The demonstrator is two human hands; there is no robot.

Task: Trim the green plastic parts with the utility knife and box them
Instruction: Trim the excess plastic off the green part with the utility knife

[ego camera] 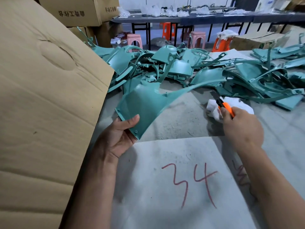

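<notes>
My left hand [118, 136] grips the lower corner of a curved green plastic part [145, 103], thumb on its face, holding it up over the floor. A thin strip of that part arcs off to the right. My right hand [242, 128] holds an orange utility knife [222, 104] with its dark blade out, pointing up and left. The blade is apart from the held part, to the right of it. A big pile of green plastic parts [189, 66] lies on the floor behind. A large cardboard box [46, 96] flap stands at my left.
A grey sheet marked "34" in red [189, 182] lies in front of me. A white crumpled rag [236, 103] sits behind the knife. Stacked cartons [77, 12], pink and orange stools [134, 40] and a long dark table [198, 18] stand at the back.
</notes>
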